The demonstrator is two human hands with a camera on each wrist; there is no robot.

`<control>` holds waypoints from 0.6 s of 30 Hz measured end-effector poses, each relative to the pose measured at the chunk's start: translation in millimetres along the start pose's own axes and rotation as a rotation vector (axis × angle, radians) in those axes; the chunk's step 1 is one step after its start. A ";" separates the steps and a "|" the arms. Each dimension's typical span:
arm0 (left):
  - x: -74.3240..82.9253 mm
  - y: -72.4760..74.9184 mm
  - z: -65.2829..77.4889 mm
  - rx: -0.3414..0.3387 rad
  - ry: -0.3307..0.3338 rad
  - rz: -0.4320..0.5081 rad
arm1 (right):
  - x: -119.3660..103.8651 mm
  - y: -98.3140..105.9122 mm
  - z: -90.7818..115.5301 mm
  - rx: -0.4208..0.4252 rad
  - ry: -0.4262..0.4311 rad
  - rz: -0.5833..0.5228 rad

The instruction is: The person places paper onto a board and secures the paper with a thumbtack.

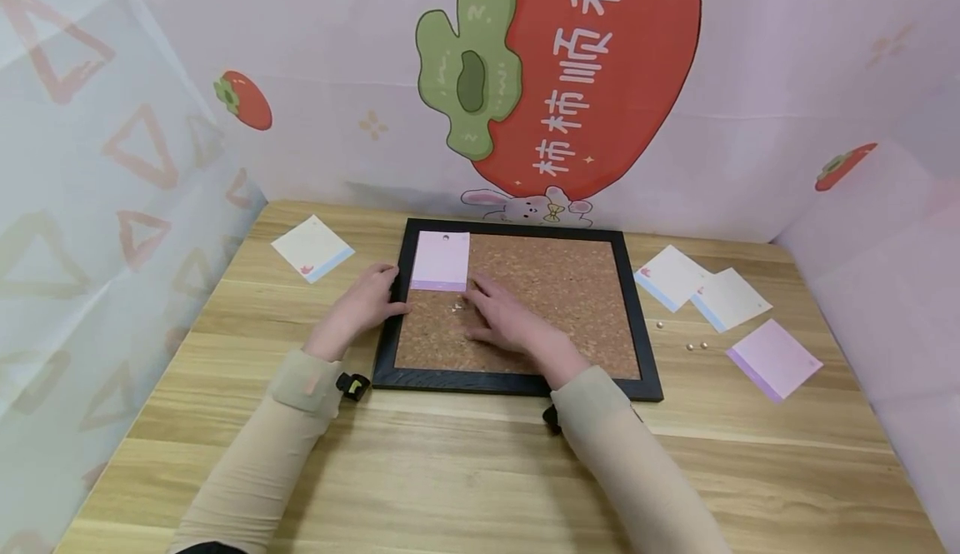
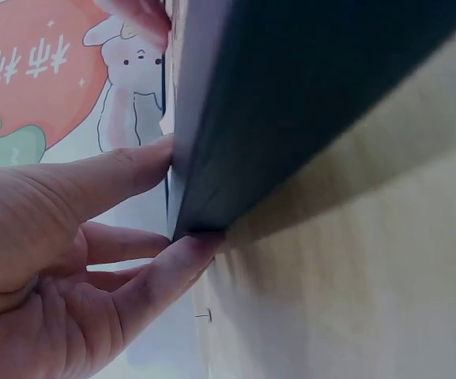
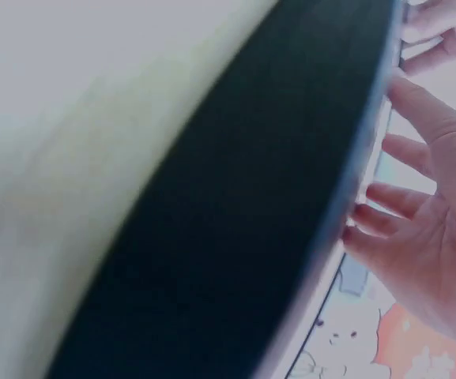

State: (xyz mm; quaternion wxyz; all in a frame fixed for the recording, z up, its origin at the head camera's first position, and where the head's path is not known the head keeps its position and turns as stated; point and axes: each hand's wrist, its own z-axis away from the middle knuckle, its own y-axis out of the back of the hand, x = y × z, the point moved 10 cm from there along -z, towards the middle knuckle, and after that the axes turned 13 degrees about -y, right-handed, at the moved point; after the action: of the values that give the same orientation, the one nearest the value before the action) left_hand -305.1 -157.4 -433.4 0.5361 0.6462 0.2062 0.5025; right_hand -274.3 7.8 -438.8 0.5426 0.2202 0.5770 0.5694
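Observation:
A black-framed corkboard (image 1: 555, 312) lies on the wooden table. My left hand (image 1: 365, 300) holds its left edge, thumb on the frame's face and fingers against the outer side; the left wrist view shows this thumb (image 2: 125, 174) at the rim. A pink note card (image 1: 440, 262) with a purple strip lies in the board's upper left corner, a small dark mark near its top. My right hand (image 1: 510, 321) rests its fingertips on the cork, at the card's lower right corner. Small shiny bits (image 1: 457, 306) lie on the cork beside these fingers.
A white card (image 1: 312, 247) lies left of the board. To the right are two overlapping white cards (image 1: 670, 277), a pink card (image 1: 776, 360) and several small pearl-like beads (image 1: 703, 345). A printed cloth backdrop (image 1: 360, 54) stands behind the table.

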 end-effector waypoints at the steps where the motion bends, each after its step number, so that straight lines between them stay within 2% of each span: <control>1: 0.8 -0.1 -0.4 -0.009 -0.002 -0.004 | 2.7 1.9 3.7 0.001 -0.004 -0.011; 11: 1.8 -1.1 -0.4 -0.061 -0.002 -0.008 | 42.7 17.4 47.8 -0.047 -0.128 -0.134; 18: 2.6 -4.0 -0.2 -0.085 -0.007 -0.022 | 79.1 29.8 80.7 0.003 -0.161 -0.123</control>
State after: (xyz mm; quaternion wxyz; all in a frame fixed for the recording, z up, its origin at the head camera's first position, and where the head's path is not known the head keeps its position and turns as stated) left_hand -303.1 -153.9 -435.9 0.5693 0.6222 0.1901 0.5027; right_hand -239.3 118.1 -422.6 0.6207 0.2303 0.5449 0.5145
